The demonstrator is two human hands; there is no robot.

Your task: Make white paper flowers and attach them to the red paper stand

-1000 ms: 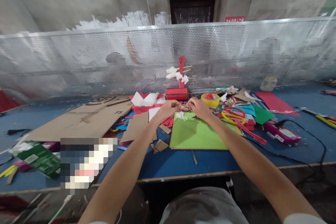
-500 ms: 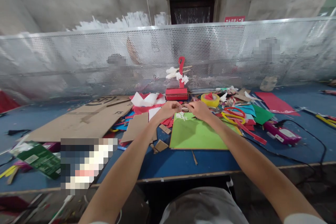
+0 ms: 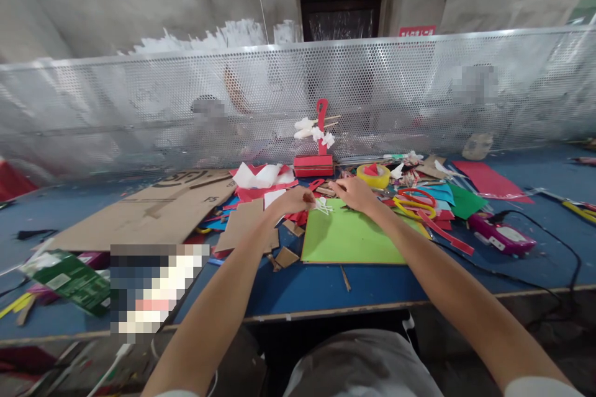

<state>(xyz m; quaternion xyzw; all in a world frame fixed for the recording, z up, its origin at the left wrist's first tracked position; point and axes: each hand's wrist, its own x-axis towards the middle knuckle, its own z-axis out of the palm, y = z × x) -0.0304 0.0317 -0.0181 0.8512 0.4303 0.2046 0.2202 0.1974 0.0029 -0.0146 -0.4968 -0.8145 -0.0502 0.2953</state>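
My left hand (image 3: 292,200) is curled at the far left corner of a green sheet (image 3: 352,238), fingers closed on something small I cannot make out. Right beside it lies a small white paper bit (image 3: 322,205) on the sheet's top edge. My right hand (image 3: 356,191) rests a little to the right, fingers bent and pinched over small sticks near the sheet's far edge; what it grips is hidden. A red stand (image 3: 315,163) with white tufts on sticks rises just beyond both hands.
A blue table (image 3: 326,288) carries flat cardboard (image 3: 144,211) at left, coloured paper scraps, a yellow tape roll (image 3: 373,176), red and yellow scissors (image 3: 413,201) and a pink glue gun (image 3: 500,237) with a black cord at right. A perforated metal screen (image 3: 139,105) backs the table.
My left hand dropped down and left, away from my right hand, toward the green sheet's corner. The hands were pinched together before and are now apart.
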